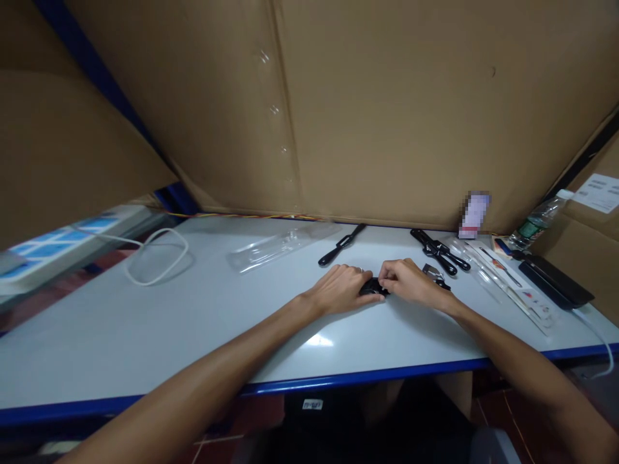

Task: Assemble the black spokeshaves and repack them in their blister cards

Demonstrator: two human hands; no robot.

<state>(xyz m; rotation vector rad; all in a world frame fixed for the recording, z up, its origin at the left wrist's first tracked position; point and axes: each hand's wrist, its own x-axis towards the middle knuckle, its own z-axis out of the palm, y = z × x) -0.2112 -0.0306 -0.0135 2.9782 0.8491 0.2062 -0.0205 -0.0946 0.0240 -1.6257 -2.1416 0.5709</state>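
My left hand (341,288) is closed around a small black part (371,287), thumb on its near side and fingers on its far side, low over the table. My right hand (403,278) meets it from the right, its fingers pinched at the part's right end; what they pinch is hidden. Just behind the right wrist lie a flat metal piece (432,271) and a black piece, partly covered by the forearm. Beyond my left hand rests a black two-handled spokeshave (342,243). More spokeshaves (438,250) lie crossed in a pile farther right.
A clear plastic tray (275,248) lies at the back. On the right are a long printed package (507,283), a black case (556,282), a water bottle (539,222) and a phone (474,214) leaning on the cardboard. A white cable (181,258) loops at the left.
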